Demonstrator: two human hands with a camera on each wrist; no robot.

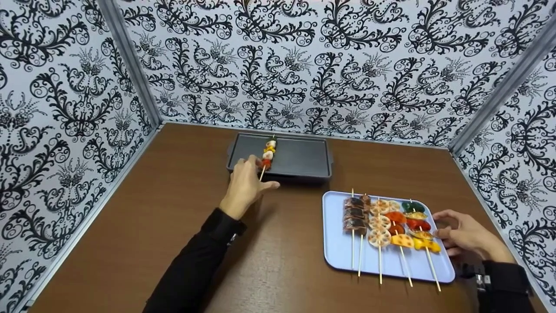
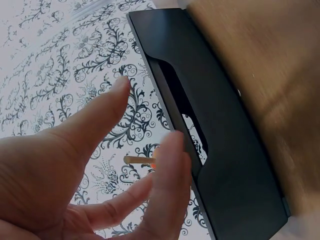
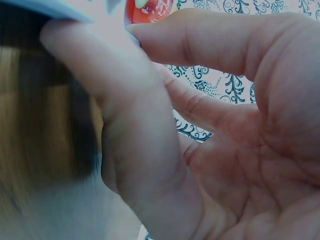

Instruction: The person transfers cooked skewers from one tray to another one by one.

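Observation:
A vegetable skewer lies on the dark grill plate, its bare stick end jutting past the front edge. My left hand is beside that end with thumb and fingers spread apart. In the left wrist view the stick tip shows between them, ungripped. At the right, my right hand pinches the rim of the light blue tray, thumb above and fingers at its side. On the tray are meat skewers, a lotus root skewer and mixed vegetable skewers.
Brown tabletop lies in front of the grill plate and left of the tray. Patterned walls with grey frame posts enclose the back and sides.

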